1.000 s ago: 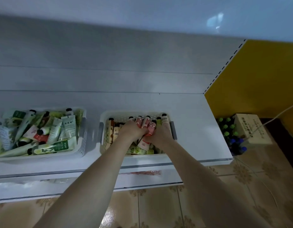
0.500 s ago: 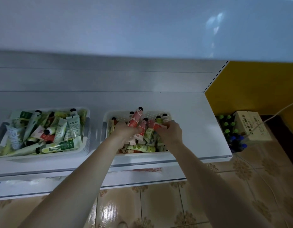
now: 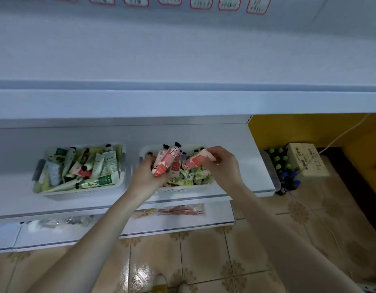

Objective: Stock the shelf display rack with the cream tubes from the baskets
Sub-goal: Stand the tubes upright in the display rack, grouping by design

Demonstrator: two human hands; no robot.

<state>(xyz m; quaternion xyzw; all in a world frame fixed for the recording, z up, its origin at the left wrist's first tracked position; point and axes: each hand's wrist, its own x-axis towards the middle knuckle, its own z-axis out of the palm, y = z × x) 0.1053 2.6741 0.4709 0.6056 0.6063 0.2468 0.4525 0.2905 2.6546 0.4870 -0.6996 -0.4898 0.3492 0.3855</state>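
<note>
Two white baskets of cream tubes stand on a white shelf. The left basket is piled with mostly green and white tubes. Both my hands are over the right basket, which holds green-patterned tubes. My left hand grips a small bunch of pink-red tubes with black caps, raised above the basket. My right hand pinches one pink-red tube by its flat end. A wide white shelf hangs above the baskets.
Price tags line a rail at the top. Plastic-wrapped packets lie on the lower shelf. At the right, on the tiled floor by a yellow wall, stand bottles and a wooden box with a white cable.
Both hands have lifted out of the right basket with pink-red tubes and parted, the right hand moving right. My view has tilted up, bringing the upper shelf and price tags in.
</note>
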